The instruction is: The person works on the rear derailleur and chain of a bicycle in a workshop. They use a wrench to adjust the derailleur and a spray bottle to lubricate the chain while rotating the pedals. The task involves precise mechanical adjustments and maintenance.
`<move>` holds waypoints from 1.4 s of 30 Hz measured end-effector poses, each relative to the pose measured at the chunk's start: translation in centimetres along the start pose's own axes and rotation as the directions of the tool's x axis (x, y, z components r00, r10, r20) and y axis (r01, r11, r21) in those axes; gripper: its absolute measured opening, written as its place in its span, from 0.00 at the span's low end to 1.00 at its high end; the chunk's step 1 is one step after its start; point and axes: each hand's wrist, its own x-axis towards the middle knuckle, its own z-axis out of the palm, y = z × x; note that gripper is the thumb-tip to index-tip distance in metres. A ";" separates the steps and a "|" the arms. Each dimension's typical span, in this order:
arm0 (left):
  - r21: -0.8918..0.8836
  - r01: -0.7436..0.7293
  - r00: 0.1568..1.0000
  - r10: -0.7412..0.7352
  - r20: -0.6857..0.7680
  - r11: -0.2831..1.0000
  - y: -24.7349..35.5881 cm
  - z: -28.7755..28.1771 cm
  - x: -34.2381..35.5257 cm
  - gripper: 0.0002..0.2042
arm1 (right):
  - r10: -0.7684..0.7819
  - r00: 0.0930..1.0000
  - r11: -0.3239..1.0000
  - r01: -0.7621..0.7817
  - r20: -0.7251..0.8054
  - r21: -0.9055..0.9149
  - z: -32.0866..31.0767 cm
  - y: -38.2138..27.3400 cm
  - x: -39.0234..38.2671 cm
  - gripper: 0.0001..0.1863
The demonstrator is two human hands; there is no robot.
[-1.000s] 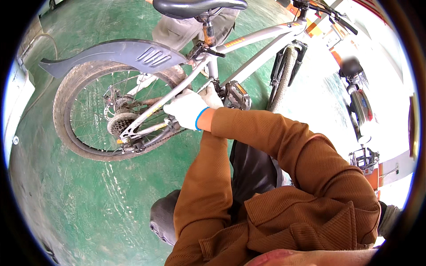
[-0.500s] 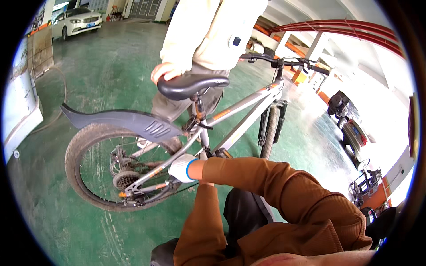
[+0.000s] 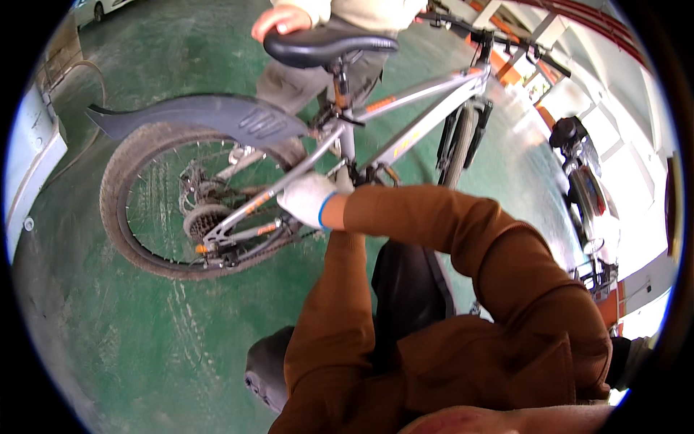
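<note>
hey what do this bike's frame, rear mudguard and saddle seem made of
Frame: probably painted metal, silver-grey tubes with highlights. Rear mudguard: likely matte grey plastic, a thin curved sheet. Saddle: black leather or synthetic cover, judging by smooth sheen.

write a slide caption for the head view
White-gloved right hand low at a bicycle frame, another person's hand on the saddle.

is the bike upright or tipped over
Upright: the bike stands with its seat above the rear wheel, and another person's hand is on the seat.
</note>
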 end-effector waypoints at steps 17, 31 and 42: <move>-0.006 -0.011 1.000 0.011 -0.018 1.000 0.9 0.4 1.2 0.15 | 0.018 0.976 0.995 0.003 -0.218 0.095 -2.4 1.3 -1.1 0.06; 0.007 -0.004 1.000 0.004 -0.001 1.000 0.9 -0.9 0.8 0.15 | -0.087 0.970 0.993 0.067 0.226 0.092 -1.9 0.9 1.5 0.10; -0.004 0.000 1.000 0.000 -0.005 1.000 1.1 -0.8 1.3 0.15 | -0.001 0.974 0.982 0.044 -0.225 0.183 -3.2 0.1 -0.4 0.09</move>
